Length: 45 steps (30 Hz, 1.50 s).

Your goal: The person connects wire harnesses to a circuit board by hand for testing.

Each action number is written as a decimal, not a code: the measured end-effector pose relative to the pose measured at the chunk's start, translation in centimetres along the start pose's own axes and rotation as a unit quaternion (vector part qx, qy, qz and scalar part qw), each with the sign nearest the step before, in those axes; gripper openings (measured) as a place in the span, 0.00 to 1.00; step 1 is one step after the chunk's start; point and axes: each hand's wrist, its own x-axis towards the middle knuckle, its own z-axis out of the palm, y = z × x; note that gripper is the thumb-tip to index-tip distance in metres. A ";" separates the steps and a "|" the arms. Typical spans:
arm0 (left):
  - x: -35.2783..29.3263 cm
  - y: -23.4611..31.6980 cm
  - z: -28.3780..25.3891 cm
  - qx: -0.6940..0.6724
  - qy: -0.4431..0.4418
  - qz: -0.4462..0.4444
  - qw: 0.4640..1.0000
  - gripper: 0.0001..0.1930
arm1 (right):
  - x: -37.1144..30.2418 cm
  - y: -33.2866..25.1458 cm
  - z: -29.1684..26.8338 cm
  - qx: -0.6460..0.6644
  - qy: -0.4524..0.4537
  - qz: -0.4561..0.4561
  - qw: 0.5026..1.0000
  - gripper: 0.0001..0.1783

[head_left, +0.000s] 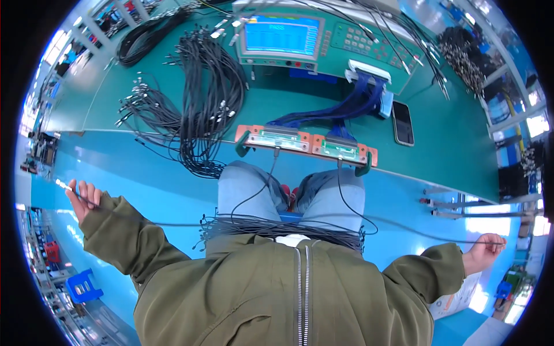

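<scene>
Far out to the left, my left hand (85, 199) is closed round a black cable, its pale connector end (62, 184) sticking out past the fingers. My right hand (487, 251), stretched out to the right, pinches a black cable (427, 234). Both lengths run in toward my lap, where a bundle of black cables (271, 226) lies across my thighs. Two black plugs, a left one (276, 152) and a right one (339, 163), sit in the orange-edged test fixture (314, 144) at the table edge. Which plug leads to which hand I cannot tell.
Behind the fixture stands a green tester (323, 43) with a lit blue screen, joined by dark blue ribbon cables (329, 109). A heap of black cables (208, 86) hangs over the green table's (444, 150) left front edge. A phone (403, 123) lies right of the fixture.
</scene>
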 end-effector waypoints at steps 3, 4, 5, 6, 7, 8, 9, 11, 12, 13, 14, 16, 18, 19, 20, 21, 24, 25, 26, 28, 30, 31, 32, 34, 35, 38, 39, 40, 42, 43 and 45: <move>2.0 0.9 -3.0 -0.002 0.046 -0.034 0.998 0.16 | -0.7 6.6 5.5 0.013 -0.032 0.120 0.992 0.06; 1.7 0.8 -1.3 0.046 0.110 -0.021 0.993 0.16 | -1.4 9.5 7.9 0.014 -0.044 0.176 0.983 0.07; 1.2 1.0 0.8 0.091 0.175 -0.008 0.980 0.17 | -2.4 12.4 10.3 0.014 -0.058 0.232 0.971 0.08; 0.6 1.7 2.4 0.113 0.176 0.000 0.978 0.17 | -3.6 15.6 12.5 0.010 -0.128 0.292 0.948 0.10; 0.6 2.7 3.5 0.133 0.176 0.005 0.975 0.17 | -5.0 18.9 15.0 0.001 -0.197 0.346 0.917 0.11; 1.3 4.4 2.5 0.201 0.173 0.067 0.962 0.18 | -6.3 21.9 17.6 -0.017 -0.272 0.394 0.878 0.13; 2.2 6.8 1.3 0.169 0.112 0.139 0.969 0.17 | -7.5 25.7 21.1 0.008 -0.369 0.416 0.831 0.10; 2.5 10.3 3.1 0.097 0.069 0.296 0.948 0.16 | -9.7 31.6 27.2 0.019 -0.447 0.402 0.798 0.11; 2.5 10.7 5.7 0.066 0.085 0.384 0.917 0.14 | -10.9 35.6 29.8 0.091 -0.479 0.388 0.782 0.15; 3.4 11.2 5.7 0.066 0.089 0.395 0.912 0.14 | -11.0 38.7 31.4 0.100 -0.486 0.388 0.776 0.15; 4.4 11.7 5.7 0.066 0.059 0.394 0.915 0.13 | -11.2 42.1 32.5 0.088 -0.490 0.384 0.777 0.17; 8.3 10.7 6.3 0.041 -0.001 0.400 0.916 0.10 | -11.3 48.4 33.8 0.057 -0.497 0.369 0.784 0.20; 10.2 5.5 8.5 0.087 0.030 0.385 0.918 0.07 | -12.0 52.4 33.7 0.024 -0.497 0.357 0.791 0.25; 11.6 3.3 7.1 0.120 0.021 0.361 0.925 0.08 | -12.8 53.0 32.8 -0.186 -0.481 0.381 0.767 0.28; 12.5 -0.5 6.7 0.182 0.025 0.303 0.935 0.08 | -13.6 52.9 31.5 -0.403 -0.436 0.381 0.708 0.30; 13.9 -3.4 4.2 0.253 -0.017 0.278 0.927 0.07 | -14.6 52.3 30.7 -0.479 -0.512 0.311 0.642 0.32; 15.1 -11.8 -3.4 0.498 -0.032 0.167 0.850 0.08 | -16.7 47.0 29.4 -0.291 -0.594 0.366 0.655 0.26; 15.3 -13.9 -6.5 0.575 -0.070 0.170 0.797 0.06 | -17.1 43.9 29.8 -0.202 -0.588 0.426 0.657 0.15; 14.9 -15.2 -7.3 0.656 -0.105 0.101 0.740 0.06 | -16.0 41.2 29.1 -0.150 -0.686 0.365 0.611 0.05; 14.3 -18.1 -7.6 0.655 -0.204 0.072 0.724 0.06 | -13.7 36.7 27.4 0.042 -0.754 0.366 0.544 0.06; 13.6 -21.1 -8.5 0.660 -0.245 0.071 0.707 0.07 | -13.5 34.3 27.1 0.242 -0.786 0.354 0.445 0.07; 12.4 -21.0 -7.6 0.681 -0.236 0.039 0.692 0.09 | -14.9 33.8 28.0 0.266 -0.753 0.379 0.467 0.07; 11.0 -20.8 -6.5 0.701 -0.227 0.007 0.676 0.11 | -15.9 34.0 28.4 0.290 -0.718 0.404 0.487 0.08; 8.9 -20.6 -7.1 0.695 -0.216 0.042 0.685 0.12 | -16.9 34.4 28.7 0.298 -0.694 0.431 0.494 0.09; 8.0 -20.6 -7.2 0.686 -0.205 0.075 0.694 0.14 | -17.1 34.6 28.6 0.303 -0.669 0.458 0.501 0.10; 4.6 -19.0 -3.6 0.776 -0.144 0.099 0.606 0.14 | -17.0 34.6 27.4 0.313 -0.637 0.471 0.523 0.11; 3.7 -18.6 -2.1 0.814 -0.113 0.112 0.558 0.14 | -17.0 34.5 26.9 0.318 -0.622 0.477 0.533 0.11; 2.8 -18.3 -1.4 0.851 -0.076 0.124 0.504 0.14 | -17.0 34.3 26.7 0.328 -0.605 0.484 0.540 0.12; 1.4 -18.6 -0.9 0.817 -0.110 0.096 0.558 0.14 | -17.4 34.2 27.7 0.319 -0.594 0.494 0.549 0.12; 0.8 -18.9 -0.8 0.777 -0.133 0.071 0.611 0.14 | -17.5 34.7 28.6 0.313 -0.591 0.502 0.549 0.13; -0.4 -19.7 -0.3 0.684 -0.175 0.020 0.708 0.14 | -17.4 34.9 29.4 0.300 -0.586 0.514 0.550 0.13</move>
